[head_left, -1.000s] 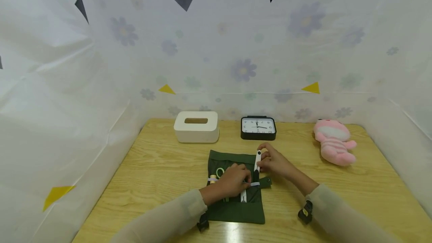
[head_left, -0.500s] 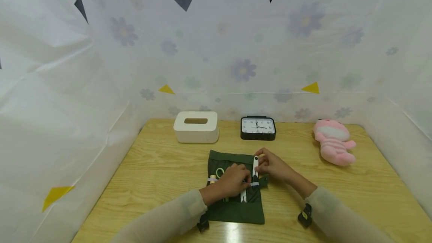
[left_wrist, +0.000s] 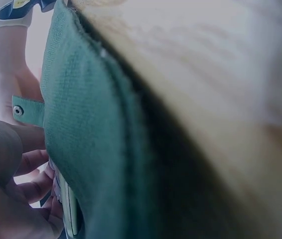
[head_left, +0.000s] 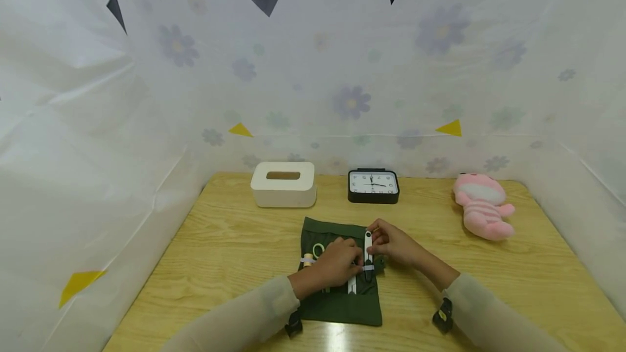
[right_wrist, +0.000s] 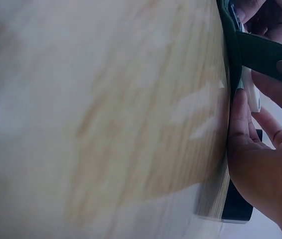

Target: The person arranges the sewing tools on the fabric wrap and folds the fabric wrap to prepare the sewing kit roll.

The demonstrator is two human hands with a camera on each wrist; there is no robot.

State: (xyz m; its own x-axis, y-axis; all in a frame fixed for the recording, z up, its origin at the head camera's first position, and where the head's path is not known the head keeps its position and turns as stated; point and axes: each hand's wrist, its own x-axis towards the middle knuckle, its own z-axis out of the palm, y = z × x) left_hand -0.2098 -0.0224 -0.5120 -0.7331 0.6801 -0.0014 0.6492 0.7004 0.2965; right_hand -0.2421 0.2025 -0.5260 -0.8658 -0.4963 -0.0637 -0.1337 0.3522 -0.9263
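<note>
A dark green fabric tool roll lies unrolled on the table. My right hand pinches a slim white tool with a round hole at its top end and a black lower part. That tool passes under a pale elastic loop at the roll's right side. With curled fingers, my left hand rests over the middle of the roll and pinches the loop's left side. Green-handled scissors, a cream stick-like item and another white tool sit in the roll, partly hidden by the left hand.
At the back stand a white tissue box and a black-framed clock. A pink plush toy lies at the right. The roll's snap strap sticks out beside my right hand. Patterned sheeting surrounds the wooden table.
My right hand has moved down and slightly left, sliding the white tool farther under the elastic loop; its black end now shows below the loop. The left hand has stayed in place.
</note>
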